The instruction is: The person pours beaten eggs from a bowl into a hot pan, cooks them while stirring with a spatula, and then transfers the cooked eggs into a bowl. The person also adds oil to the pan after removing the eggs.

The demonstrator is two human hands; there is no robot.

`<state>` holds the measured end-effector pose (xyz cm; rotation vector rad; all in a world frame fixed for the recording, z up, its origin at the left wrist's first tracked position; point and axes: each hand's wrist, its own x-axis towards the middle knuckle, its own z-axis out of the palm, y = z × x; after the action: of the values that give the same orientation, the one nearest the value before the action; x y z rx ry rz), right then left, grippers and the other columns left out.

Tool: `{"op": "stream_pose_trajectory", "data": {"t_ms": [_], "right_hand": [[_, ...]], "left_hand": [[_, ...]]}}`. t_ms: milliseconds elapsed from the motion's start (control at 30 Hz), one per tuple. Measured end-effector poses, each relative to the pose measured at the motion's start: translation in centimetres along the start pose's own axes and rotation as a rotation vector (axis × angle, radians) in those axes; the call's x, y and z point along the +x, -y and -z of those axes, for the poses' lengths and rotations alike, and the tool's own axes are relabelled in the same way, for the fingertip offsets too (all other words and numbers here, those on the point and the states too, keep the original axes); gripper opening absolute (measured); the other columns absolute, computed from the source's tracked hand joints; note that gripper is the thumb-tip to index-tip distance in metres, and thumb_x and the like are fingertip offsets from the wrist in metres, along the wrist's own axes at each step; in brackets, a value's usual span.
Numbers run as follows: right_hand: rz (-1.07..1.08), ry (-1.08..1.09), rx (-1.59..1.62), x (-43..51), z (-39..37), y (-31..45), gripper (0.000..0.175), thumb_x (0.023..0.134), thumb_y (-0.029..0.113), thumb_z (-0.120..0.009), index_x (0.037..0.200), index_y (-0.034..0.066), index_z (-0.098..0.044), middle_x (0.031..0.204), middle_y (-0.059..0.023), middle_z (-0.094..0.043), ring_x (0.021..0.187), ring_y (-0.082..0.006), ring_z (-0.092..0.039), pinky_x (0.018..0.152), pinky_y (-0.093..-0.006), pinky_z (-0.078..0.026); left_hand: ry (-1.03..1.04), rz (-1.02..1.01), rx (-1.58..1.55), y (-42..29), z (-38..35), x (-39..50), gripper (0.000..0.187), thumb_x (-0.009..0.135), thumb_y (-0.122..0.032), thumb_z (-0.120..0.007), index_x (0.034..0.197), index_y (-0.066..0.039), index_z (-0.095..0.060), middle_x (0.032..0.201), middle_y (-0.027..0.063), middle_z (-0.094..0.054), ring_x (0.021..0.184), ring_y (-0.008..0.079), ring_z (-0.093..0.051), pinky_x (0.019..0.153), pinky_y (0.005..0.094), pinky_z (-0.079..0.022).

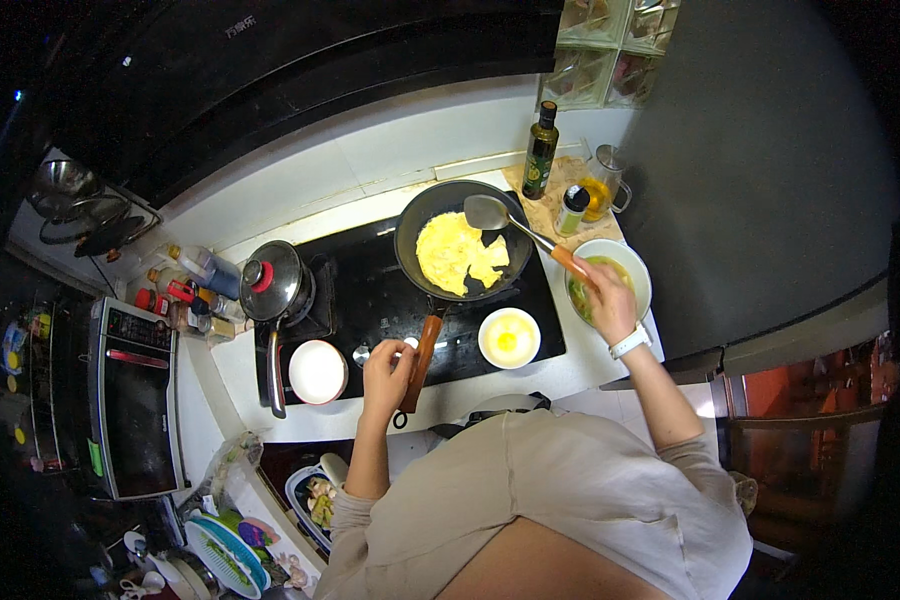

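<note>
In my right hand [607, 300] is the wooden handle of a metal spatula [486, 213], its blade over the right side of a dark frying pan [412, 266]. Yellow cooked egg [450, 251] lies in the pan. My left hand [388, 375] is at a stove knob beside the pan's wooden handle [424, 364]; whether its fingers grip the knob is unclear. Below the pan, a white bowl [487, 352] holds some yellow liquid. Under my right hand stands a larger white bowl [643, 277] with greenish food in liquid.
A lidded saucepan [285, 274] stands on the left burner, with a white bowl [318, 372] near its handle. An oil bottle [540, 161], a small black-capped jar [571, 210] and a glass jug [604, 184] stand behind right. A microwave [136, 405] is far left.
</note>
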<state>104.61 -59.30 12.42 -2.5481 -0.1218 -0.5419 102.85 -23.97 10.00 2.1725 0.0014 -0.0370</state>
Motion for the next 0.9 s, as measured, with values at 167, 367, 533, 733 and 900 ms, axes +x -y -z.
{"op": "stream_pose_trajectory", "data": {"t_ms": [167,367,533,733,900], "right_hand": [[-0.65,0.176,0.832,-3.2,-2.5,0.5,0.047,0.084,-0.002,-0.057,0.129,0.0096,-0.05,0.102,-0.0022,-0.063,0.065,-0.0075,-0.049,0.054,-0.0237,-0.041],[-0.908,0.25,1.103,-4.4,-3.0,1.5,0.051,0.088,0.004,-0.053,0.137,0.0124,-0.04,0.1,-0.0019,-0.064,0.045,-0.0011,-0.031,0.039,-0.0164,-0.029],[-0.886,0.233,1.096,-5.1,-3.1,1.7,0.051,0.089,0.004,-0.052,0.138,0.0125,-0.039,0.099,-0.003,-0.063,0.045,-0.0007,-0.03,0.039,-0.016,-0.029],[-0.871,0.197,1.06,-5.7,-2.4,1.1,0.049,0.09,0.006,-0.053,0.137,0.0145,-0.042,0.102,-0.0029,-0.063,0.047,-0.001,-0.034,0.04,-0.0168,-0.029],[-0.867,0.185,1.049,-5.4,-2.5,1.6,0.049,0.089,0.005,-0.053,0.136,0.0147,-0.043,0.101,-0.0014,-0.063,0.048,-0.0007,-0.034,0.04,-0.0167,-0.028]], "left_hand": [[0.237,-0.179,-0.704,-8.6,3.2,-2.8,0.008,0.08,-0.006,-0.065,0.078,0.002,-0.064,0.085,0.0075,-0.062,0.081,0.0159,-0.058,0.071,0.0267,-0.046],[1.019,-0.747,-1.178,-21.0,6.0,-4.4,0.011,0.077,-0.014,-0.071,0.081,-0.005,-0.069,0.087,0.0124,-0.064,0.079,0.0268,-0.058,0.068,0.0358,-0.043],[0.991,-0.904,-1.705,-27.9,1.6,-7.3,0.027,0.079,-0.028,-0.07,0.071,-0.004,-0.062,0.072,0.0059,-0.057,0.063,0.0203,-0.055,0.059,0.0281,-0.043],[1.096,-0.961,-1.799,-30.8,0.6,-8.0,0.031,0.075,-0.026,-0.076,0.086,-0.002,-0.06,0.079,0.0033,-0.058,0.068,0.0161,-0.056,0.061,0.0274,-0.044],[1.138,-0.876,-1.668,-31.6,1.2,-8.4,0.045,0.07,-0.034,-0.079,0.095,-0.003,-0.058,0.084,0.0033,-0.059,0.073,0.0139,-0.058,0.064,0.0263,-0.046]]}}
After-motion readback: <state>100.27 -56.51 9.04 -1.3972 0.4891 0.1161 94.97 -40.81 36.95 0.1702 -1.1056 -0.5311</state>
